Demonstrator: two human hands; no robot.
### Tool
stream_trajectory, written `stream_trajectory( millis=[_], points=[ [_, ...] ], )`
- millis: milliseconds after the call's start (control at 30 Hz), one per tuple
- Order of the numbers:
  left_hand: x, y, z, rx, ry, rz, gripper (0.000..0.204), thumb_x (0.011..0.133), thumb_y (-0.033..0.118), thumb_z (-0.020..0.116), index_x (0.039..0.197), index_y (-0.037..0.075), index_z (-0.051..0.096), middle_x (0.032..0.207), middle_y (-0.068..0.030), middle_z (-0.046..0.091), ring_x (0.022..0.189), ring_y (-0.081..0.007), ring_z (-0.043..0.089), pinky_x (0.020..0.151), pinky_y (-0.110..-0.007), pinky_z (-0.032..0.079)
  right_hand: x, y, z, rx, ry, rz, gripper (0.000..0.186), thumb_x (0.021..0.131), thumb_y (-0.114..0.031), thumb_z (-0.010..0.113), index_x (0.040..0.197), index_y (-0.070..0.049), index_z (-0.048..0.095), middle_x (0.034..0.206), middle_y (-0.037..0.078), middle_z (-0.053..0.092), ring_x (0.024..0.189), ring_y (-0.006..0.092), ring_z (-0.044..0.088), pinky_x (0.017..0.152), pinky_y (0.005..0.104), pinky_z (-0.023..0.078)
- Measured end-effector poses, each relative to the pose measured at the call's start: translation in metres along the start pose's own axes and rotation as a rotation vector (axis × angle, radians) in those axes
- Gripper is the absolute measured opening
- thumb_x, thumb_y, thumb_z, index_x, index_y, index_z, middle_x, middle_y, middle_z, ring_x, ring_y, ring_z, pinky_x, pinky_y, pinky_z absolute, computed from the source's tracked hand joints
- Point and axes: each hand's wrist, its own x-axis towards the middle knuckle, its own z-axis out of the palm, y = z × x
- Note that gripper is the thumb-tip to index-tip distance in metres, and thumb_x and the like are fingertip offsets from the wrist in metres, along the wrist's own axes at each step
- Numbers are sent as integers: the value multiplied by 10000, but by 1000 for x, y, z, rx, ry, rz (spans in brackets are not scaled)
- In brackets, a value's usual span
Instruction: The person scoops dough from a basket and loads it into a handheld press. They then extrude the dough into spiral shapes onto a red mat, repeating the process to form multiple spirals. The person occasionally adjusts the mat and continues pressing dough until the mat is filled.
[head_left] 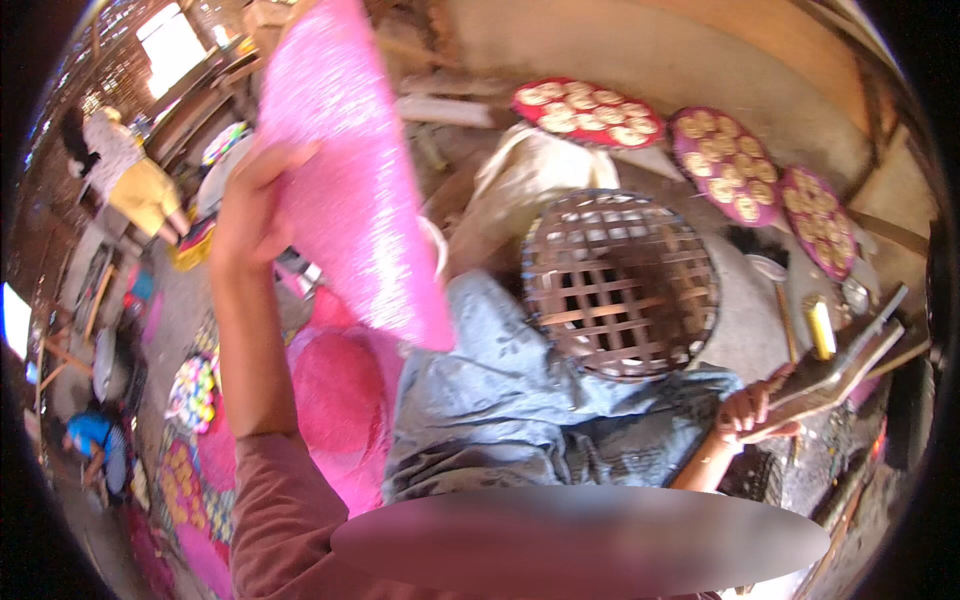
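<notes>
One pink sheet (345,215) looks light, slick, best held by its edge; left grip (252,205) clamps its left side, right grip (747,410) a board (835,385).

Glaring upper-left window (175,45), fisheye-bent edges, black corners

My left hand (255,195) holds the left edge of a big, thin pink sheet (350,190). The sheet is shiny. It is tipped up, going above my hand and down to its right. My right hand (742,410) holds one end of a flat tan board (845,375). It slants up, off to that hand's right.
</notes>
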Motion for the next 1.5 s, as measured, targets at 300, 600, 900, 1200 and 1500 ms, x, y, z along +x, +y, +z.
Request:
stream_trajectory(
  millis=[300, 600, 900, 1200, 1500],
  points=[
    [128, -47, 146, -718, -671, -228, 317, 899, 80, 519, 1175, -74, 548, 1085, -169, 660, 945, -253, 677, 852, -388, 562, -3, 7, 13, -39, 1, -62, 958, 815, -598, 664, 1515, -122, 215, 644, 26, 411, 452, 110, 356, 412, 249, 297],
    [79, -213, 110, -580, -236, -642, 426, 851, 108, 546, 1240, -57, 489, 1116, -177, 634, 970, -283, 664, 862, -429, 555, -10, -2, 16, 14, 4, -117, 904, 838, -568, 655, 1517, -151, 227, 668, 10, 398, 480, 110, 367, 458, 264, 302],
    [61, -306, 96, -390, -180, -700, 325, 854, 32, 553, 1177, -10, 546, 1090, -122, 630, 980, -250, 647, 833, -410, 553, -3, 3, 19, 68, 59, -151, 925, 829, -575, 663, 1518, -138, 229, 682, 16, 414, 493, 106, 364, 455, 251, 275],
    [53, -279, 110, -372, -205, -742, 347, 876, 87, 601, 1207, 26, 517, 1143, -107, 599, 1039, -229, 610, 879, -380, 523, 5, 8, 20, 65, 79, -125, 912, 841, -559, 659, 1518, -130, 223, 674, 15, 403, 488, 101, 361, 453, 247, 277],
    [-5, -204, 104, -203, -350, -538, 748, 959, 118, 535, 1540, 217, 74, 1477, -230, 312, 1182, -268, 536, 826, -466, 569, 7, 10, 18, 36, 111, -133, 911, 850, -576, 634, 1521, -131, 207, 697, 21, 412, 490, 112, 371, 462, 248, 298]
  ],
)
